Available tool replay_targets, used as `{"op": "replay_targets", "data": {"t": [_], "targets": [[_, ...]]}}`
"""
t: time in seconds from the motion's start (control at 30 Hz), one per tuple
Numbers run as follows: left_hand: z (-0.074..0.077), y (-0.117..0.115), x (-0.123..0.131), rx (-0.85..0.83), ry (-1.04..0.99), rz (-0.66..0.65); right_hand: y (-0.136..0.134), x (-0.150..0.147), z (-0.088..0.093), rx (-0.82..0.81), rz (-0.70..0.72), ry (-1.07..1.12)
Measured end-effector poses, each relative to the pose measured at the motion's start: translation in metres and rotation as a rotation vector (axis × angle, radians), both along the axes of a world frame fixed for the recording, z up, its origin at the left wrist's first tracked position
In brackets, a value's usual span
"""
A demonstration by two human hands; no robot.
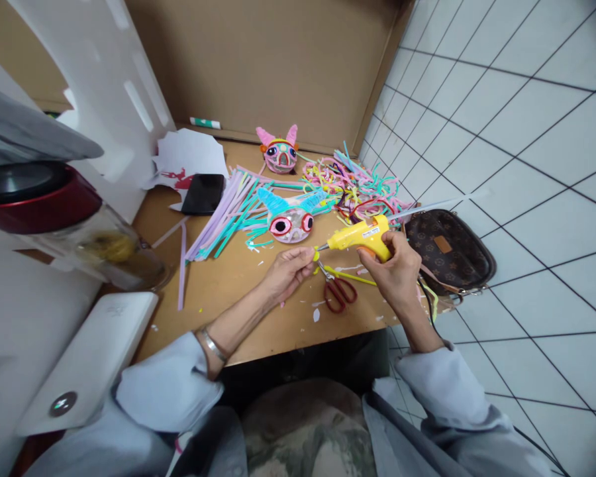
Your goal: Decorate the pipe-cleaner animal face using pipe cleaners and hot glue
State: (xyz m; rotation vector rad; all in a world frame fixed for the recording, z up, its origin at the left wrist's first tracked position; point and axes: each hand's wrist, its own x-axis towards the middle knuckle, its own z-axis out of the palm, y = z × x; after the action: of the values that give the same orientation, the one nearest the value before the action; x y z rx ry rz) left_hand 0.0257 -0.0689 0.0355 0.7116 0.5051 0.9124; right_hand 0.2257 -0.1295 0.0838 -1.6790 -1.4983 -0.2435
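My right hand (395, 268) is wrapped round the grip of a yellow glue gun (358, 236), its nozzle pointing left. My left hand (289, 270) is pinched on a small yellow piece (316, 254) held right at the nozzle tip. Just beyond the hands lies a round pipe-cleaner face (289, 224) with red-rimmed eyes and blue ears. A second, pink-eared face (279, 152) sits farther back. Red-handled scissors (336, 290) lie on the wooden table (228, 278) between my hands.
Straight pipe cleaners (223, 215) fan out left of the blue-eared face and a tangled pile (350, 182) lies behind the glue gun. A black phone (203, 193), white paper (189, 156), a glass jar (109, 255) and a brown patterned bag (447, 252) ring the table.
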Motion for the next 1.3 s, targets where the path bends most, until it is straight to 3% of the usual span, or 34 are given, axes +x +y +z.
{"op": "replay_targets", "data": {"t": [1.3], "targets": [[-0.0024, -0.0006, 0.0010, 0.004, 0.015, 0.005, -0.0034, 0.0018, 0.0024, 0.010, 0.016, -0.036]]}}
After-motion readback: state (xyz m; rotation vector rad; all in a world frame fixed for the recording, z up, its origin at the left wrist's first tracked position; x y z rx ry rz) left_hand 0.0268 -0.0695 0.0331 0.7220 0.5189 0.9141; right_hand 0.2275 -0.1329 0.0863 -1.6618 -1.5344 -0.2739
